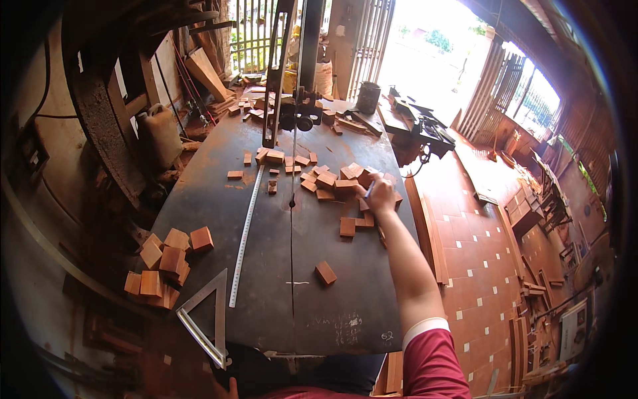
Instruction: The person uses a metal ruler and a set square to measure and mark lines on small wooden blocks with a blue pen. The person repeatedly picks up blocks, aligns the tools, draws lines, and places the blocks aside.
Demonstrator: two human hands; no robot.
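My right hand (381, 194) is closed around a slim blue-and-white stick, a pen by its look (369, 191). Its fingers reach in among a cluster of small reddish-brown wooden blocks (345, 186) on the dark saw table (266, 253); whether they touch a block I cannot tell. Of my left hand (232, 388) only a bit of finger shows at the lower edge, just below a metal triangle square (219, 312) lying over the table's near left corner. What that hand does is hidden. One wooden block (325, 273) lies apart, right of the table's slot.
An upright bandsaw blade and guide (296, 116) stand at the table's middle. A white ruler (246, 239) lies left of the slot. Larger blocks (173, 259) are heaped at the left edge. A dark can (367, 98) stands at the far edge. Planks (425, 226) lean along the right side.
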